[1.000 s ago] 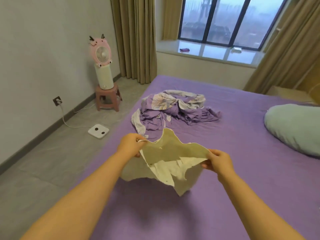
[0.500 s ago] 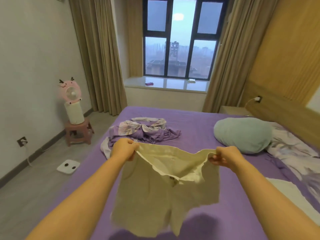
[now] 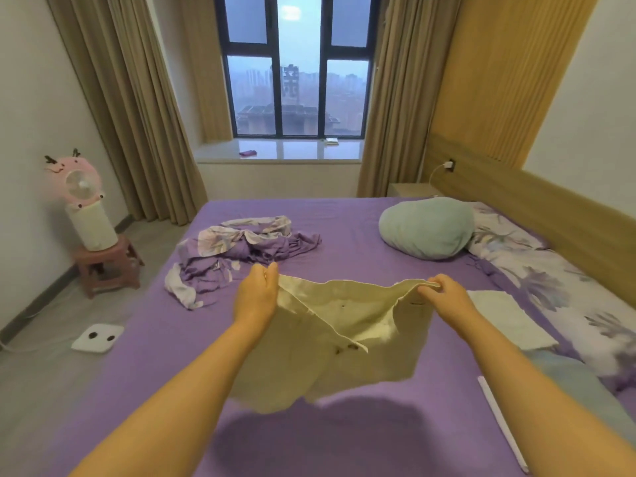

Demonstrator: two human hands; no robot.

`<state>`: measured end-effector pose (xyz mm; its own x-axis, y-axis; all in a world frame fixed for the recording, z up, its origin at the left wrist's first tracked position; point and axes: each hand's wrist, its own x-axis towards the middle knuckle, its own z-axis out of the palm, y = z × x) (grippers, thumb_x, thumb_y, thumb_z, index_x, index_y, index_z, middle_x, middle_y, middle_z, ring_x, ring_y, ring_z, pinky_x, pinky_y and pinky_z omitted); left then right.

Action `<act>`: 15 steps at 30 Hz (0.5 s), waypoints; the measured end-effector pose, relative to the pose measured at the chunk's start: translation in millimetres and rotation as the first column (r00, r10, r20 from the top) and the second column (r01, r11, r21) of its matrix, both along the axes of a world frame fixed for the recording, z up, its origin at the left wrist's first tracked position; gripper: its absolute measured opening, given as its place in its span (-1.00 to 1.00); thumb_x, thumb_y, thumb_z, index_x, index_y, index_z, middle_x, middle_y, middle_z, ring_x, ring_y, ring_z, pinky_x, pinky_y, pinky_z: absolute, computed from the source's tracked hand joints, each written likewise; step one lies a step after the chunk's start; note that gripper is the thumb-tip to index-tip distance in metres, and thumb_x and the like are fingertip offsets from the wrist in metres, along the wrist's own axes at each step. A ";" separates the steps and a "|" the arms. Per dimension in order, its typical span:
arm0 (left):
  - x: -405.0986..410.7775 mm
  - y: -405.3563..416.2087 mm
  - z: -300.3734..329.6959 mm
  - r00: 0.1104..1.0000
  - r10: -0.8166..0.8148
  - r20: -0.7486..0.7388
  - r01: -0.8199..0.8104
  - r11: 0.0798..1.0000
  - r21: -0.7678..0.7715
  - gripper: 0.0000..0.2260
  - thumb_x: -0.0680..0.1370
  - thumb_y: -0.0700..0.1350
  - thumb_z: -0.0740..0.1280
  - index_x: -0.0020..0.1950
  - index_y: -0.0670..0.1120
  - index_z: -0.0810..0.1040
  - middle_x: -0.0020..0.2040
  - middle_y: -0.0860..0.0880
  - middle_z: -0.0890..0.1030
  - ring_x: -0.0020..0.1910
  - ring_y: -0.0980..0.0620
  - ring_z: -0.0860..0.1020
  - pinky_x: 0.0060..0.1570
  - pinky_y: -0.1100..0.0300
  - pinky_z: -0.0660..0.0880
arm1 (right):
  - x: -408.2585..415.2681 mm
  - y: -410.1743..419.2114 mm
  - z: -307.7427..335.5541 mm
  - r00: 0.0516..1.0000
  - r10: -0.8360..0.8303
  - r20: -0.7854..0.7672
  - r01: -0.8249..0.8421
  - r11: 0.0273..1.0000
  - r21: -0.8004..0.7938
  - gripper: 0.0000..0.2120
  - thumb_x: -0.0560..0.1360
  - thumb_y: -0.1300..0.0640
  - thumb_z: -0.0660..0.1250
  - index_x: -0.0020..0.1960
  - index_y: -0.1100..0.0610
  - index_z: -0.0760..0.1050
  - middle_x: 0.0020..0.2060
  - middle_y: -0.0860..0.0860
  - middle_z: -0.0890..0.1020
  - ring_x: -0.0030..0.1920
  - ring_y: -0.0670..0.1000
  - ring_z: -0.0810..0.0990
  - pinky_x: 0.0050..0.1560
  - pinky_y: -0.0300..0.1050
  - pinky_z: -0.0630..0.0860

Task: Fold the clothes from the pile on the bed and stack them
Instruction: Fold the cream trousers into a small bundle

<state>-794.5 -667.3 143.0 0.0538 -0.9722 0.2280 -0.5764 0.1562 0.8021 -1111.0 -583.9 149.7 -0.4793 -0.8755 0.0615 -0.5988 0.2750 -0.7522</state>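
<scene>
Cream shorts (image 3: 344,339) hang in the air above the purple bed (image 3: 344,442), stretched out by the waistband. My left hand (image 3: 256,294) grips the left end of the waistband and my right hand (image 3: 444,296) pinches the right end. The legs of the shorts dangle below my hands and cast a shadow on the sheet. Beyond them lies the pile of purple and floral clothes (image 3: 241,249) on the left half of the bed. A folded white garment (image 3: 506,318) lies flat to the right of my right hand.
A pale green cushion (image 3: 426,227) and a floral pillow (image 3: 550,280) lie by the wooden headboard on the right. On the floor to the left are a white scale (image 3: 98,338) and a pink fan (image 3: 81,197) on a red stool. A white strip (image 3: 502,428) lies at the bed's near right.
My head has lifted, so the window and headboard came into view. The bunched shorts were raised and spread out by the waistband, my hands moving apart; they now hang slightly lower.
</scene>
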 end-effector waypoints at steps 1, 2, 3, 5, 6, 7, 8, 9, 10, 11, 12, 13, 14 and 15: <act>-1.9 1.1 -2.4 0.999 0.029 -0.017 -0.030 0.999 -0.013 -0.63 0.63 0.13 0.08 -0.26 -0.09 0.25 -0.35 -0.04 0.38 -0.38 -0.02 0.32 -0.41 0.07 0.17 | -0.8 5.5 -2.9 0.999 -0.009 0.040 0.010 1.000 -0.017 -0.84 0.53 0.14 0.29 -0.05 0.25 0.43 -0.18 0.09 0.50 -0.16 0.09 0.44 -0.25 -0.06 0.32; -4.3 1.3 -4.6 0.998 0.054 -0.020 -0.054 0.998 -0.012 -0.60 0.62 0.16 0.08 -0.26 -0.10 0.27 -0.35 -0.04 0.39 -0.38 -0.01 0.33 -0.42 0.07 0.17 | -2.3 9.1 -5.5 0.998 -0.012 0.057 0.013 1.000 -0.028 -0.85 0.53 0.14 0.27 -0.04 0.24 0.41 -0.18 0.08 0.50 -0.16 0.07 0.43 -0.25 -0.06 0.33; -6.9 0.8 -7.3 0.997 0.072 -0.009 -0.072 0.997 0.002 -0.59 0.62 0.19 0.08 -0.25 -0.10 0.27 -0.34 -0.05 0.41 -0.37 -0.02 0.34 -0.43 0.07 0.16 | -4.2 11.1 -8.7 0.998 -0.008 0.059 0.009 0.999 -0.032 -0.85 0.53 0.14 0.26 -0.04 0.24 0.40 -0.19 0.08 0.50 -0.18 0.06 0.42 -0.25 -0.06 0.34; -14.3 -4.3 -16.5 0.996 0.089 0.023 -0.090 0.994 0.055 -0.57 0.61 0.21 0.07 -0.26 -0.11 0.29 -0.33 -0.05 0.43 -0.35 -0.04 0.37 -0.43 0.08 0.17 | -10.4 8.8 -16.8 0.999 -0.001 0.036 0.001 1.000 -0.018 -0.87 0.52 0.16 0.25 -0.03 0.22 0.39 -0.22 0.07 0.49 -0.23 0.04 0.41 -0.27 -0.06 0.33; -18.9 -9.2 -21.5 0.995 0.094 0.039 -0.097 0.991 0.091 -0.56 0.61 0.21 0.07 -0.27 -0.11 0.29 -0.32 -0.06 0.44 -0.34 -0.06 0.38 -0.43 0.07 0.18 | -13.9 4.7 -21.6 1.000 0.003 0.017 -0.002 1.000 -0.002 -0.88 0.52 0.16 0.24 -0.02 0.21 0.38 -0.23 0.06 0.48 -0.24 0.04 0.41 -0.28 -0.07 0.32; -24.1 -15.3 -27.1 0.994 0.098 0.057 -0.105 0.985 0.134 -0.55 0.61 0.22 0.07 -0.27 -0.12 0.30 -0.30 -0.08 0.45 -0.31 -0.09 0.40 -0.41 0.06 0.19 | -18.0 -0.6 -27.0 1.000 0.003 0.002 -0.003 1.000 0.017 -0.90 0.52 0.17 0.23 -0.02 0.19 0.37 -0.24 0.06 0.48 -0.24 0.05 0.42 -0.28 -0.07 0.31; -29.5 -22.9 -33.8 0.992 0.098 0.078 -0.111 0.977 0.182 -0.54 0.61 0.22 0.07 -0.25 -0.15 0.32 -0.27 -0.11 0.48 -0.27 -0.14 0.43 -0.37 0.05 0.22 | -23.0 -7.6 -33.3 1.000 -0.002 -0.005 0.002 0.999 0.033 -0.91 0.52 0.17 0.23 -0.03 0.19 0.36 -0.25 0.06 0.46 -0.24 0.06 0.41 -0.28 -0.06 0.30; -34.7 -31.3 -42.0 0.990 0.093 0.103 -0.115 0.966 0.232 -0.52 0.61 0.21 0.08 -0.22 -0.18 0.36 -0.21 -0.16 0.51 -0.20 -0.17 0.47 -0.32 0.05 0.27 | -28.4 -15.8 -40.8 1.000 -0.006 -0.003 0.006 0.999 0.046 -0.91 0.52 0.19 0.23 -0.07 0.19 0.34 -0.27 0.06 0.43 -0.25 0.06 0.38 -0.29 -0.05 0.27; -39.4 -40.2 -51.6 0.988 0.086 0.127 -0.119 0.952 0.281 -0.50 0.61 0.21 0.08 -0.15 -0.23 0.41 -0.14 -0.21 0.54 -0.11 -0.21 0.50 -0.25 0.03 0.32 | -33.5 -24.9 -49.8 1.000 -0.008 0.000 0.008 0.998 0.058 -0.88 0.52 0.20 0.23 -0.14 0.17 0.31 -0.31 0.05 0.39 -0.26 0.05 0.35 -0.31 -0.05 0.23; -44.1 -49.6 -62.3 0.987 0.078 0.138 -0.120 0.938 0.326 -0.47 0.61 0.21 0.08 -0.08 -0.27 0.46 -0.07 -0.25 0.56 -0.04 -0.23 0.52 -0.18 0.01 0.36 | -38.9 -34.5 -60.3 1.000 -0.010 -0.002 0.010 0.997 0.073 -0.82 0.51 0.20 0.24 -0.21 0.15 0.26 -0.34 0.03 0.35 -0.28 0.04 0.31 -0.34 -0.05 0.20; -49.3 -58.6 -74.2 0.988 0.077 0.133 -0.122 0.921 0.369 -0.45 0.61 0.20 0.09 0.00 -0.31 0.50 -0.01 -0.28 0.58 0.02 -0.25 0.52 -0.12 0.00 0.39 | -44.4 -44.2 -72.2 1.000 -0.013 -0.005 0.013 0.996 0.092 -0.76 0.50 0.21 0.25 -0.25 0.12 0.22 -0.36 0.01 0.32 -0.30 0.01 0.28 -0.36 -0.05 0.17; -55.3 -68.0 -87.0 0.990 0.084 0.115 -0.124 0.905 0.407 -0.45 0.61 0.19 0.10 0.04 -0.32 0.51 0.02 -0.28 0.58 0.05 -0.25 0.52 -0.07 0.01 0.40 | -50.9 -55.3 -85.7 1.000 -0.011 -0.003 0.011 0.994 0.112 -0.73 0.49 0.20 0.27 -0.28 0.10 0.19 -0.38 -0.01 0.30 -0.33 -0.01 0.26 -0.38 -0.07 0.15; -62.1 -76.7 -100.0 0.991 0.095 0.090 -0.125 0.890 0.438 -0.46 0.61 0.18 0.13 0.06 -0.33 0.49 0.05 -0.28 0.58 0.06 -0.24 0.52 -0.07 0.03 0.40 | -57.4 -66.7 -100.7 1.000 -0.003 0.002 0.003 0.991 0.135 -0.70 0.47 0.20 0.28 -0.30 0.09 0.18 -0.40 -0.04 0.29 -0.36 -0.04 0.24 -0.41 -0.11 0.13; -69.6 -84.1 -114.1 0.992 0.109 0.065 -0.127 0.876 0.466 -0.48 0.60 0.17 0.16 0.08 -0.33 0.46 0.08 -0.26 0.56 0.08 -0.23 0.51 -0.09 0.06 0.38 | -63.8 -78.4 -116.6 1.000 0.011 0.008 -0.012 0.987 0.160 -0.69 0.46 0.20 0.30 -0.31 0.08 0.18 -0.41 -0.06 0.29 -0.39 -0.06 0.22 -0.44 -0.16 0.13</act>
